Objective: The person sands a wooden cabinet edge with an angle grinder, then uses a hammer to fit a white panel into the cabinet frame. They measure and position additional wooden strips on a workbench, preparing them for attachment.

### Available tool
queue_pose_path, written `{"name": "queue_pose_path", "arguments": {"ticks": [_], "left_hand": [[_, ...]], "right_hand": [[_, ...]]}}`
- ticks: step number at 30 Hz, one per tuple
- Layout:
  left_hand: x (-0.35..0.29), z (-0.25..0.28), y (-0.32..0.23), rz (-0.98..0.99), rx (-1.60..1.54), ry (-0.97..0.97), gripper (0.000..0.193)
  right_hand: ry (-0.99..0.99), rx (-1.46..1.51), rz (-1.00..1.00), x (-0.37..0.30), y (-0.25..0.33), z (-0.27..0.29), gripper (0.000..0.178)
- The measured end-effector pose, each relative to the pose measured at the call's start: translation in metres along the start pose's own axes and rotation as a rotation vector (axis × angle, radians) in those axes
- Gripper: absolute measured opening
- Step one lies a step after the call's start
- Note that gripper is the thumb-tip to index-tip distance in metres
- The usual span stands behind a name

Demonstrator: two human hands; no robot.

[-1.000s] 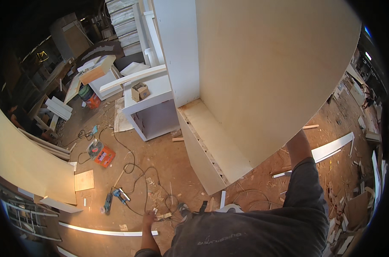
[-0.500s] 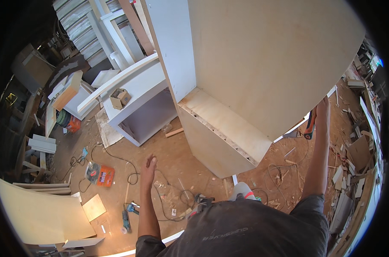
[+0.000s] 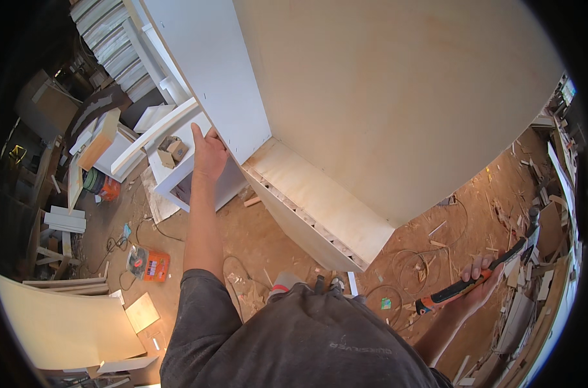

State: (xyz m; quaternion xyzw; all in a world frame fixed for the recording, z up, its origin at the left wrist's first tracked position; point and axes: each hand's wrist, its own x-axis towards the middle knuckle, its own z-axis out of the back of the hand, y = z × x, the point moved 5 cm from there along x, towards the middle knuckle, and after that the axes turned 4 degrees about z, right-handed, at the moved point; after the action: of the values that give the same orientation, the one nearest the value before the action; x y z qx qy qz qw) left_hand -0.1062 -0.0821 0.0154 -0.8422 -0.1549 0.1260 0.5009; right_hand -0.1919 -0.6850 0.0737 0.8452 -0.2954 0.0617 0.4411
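Observation:
A large plywood cabinet (image 3: 384,97) with a white inner side panel stands before me, its plywood bottom (image 3: 320,194) ending in a rough front edge. My left hand (image 3: 210,155) is at the outer left edge of that side panel, gripping it; some fingers are partly hidden. Low on the right, away from the cabinet, my right hand (image 3: 478,284) is closed around the black-and-orange handle of a hammer (image 3: 452,292). The hammer's metal head points up and away to the right.
A white cabinet (image 3: 200,123) bearing a small open carton (image 3: 172,152) lies at left behind my hand. An orange container (image 3: 148,264) and cables are on the floor. Wood scraps (image 3: 520,304) pile up along the right. A curved pale panel (image 3: 61,317) is at lower left.
My left hand has risen from over the floor to the cabinet's left edge. My right hand has come down and back from the cabinet's right side with the hammer, now in full view.

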Motion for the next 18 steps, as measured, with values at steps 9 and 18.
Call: {"name": "queue_pose_path", "arguments": {"ticks": [9, 18], "left_hand": [[0.105, -0.001, 0.035, 0.214, 0.276, 0.161, 0.037], [0.127, -0.013, 0.094, 0.352, 0.066, 0.425, 0.035]], "right_hand": [[-0.073, -0.312, 0.229, -0.101, -0.021, -0.095, 0.041], [0.062, -0.348, -0.499, -0.193, -0.162, -0.262, 0.042]]}}
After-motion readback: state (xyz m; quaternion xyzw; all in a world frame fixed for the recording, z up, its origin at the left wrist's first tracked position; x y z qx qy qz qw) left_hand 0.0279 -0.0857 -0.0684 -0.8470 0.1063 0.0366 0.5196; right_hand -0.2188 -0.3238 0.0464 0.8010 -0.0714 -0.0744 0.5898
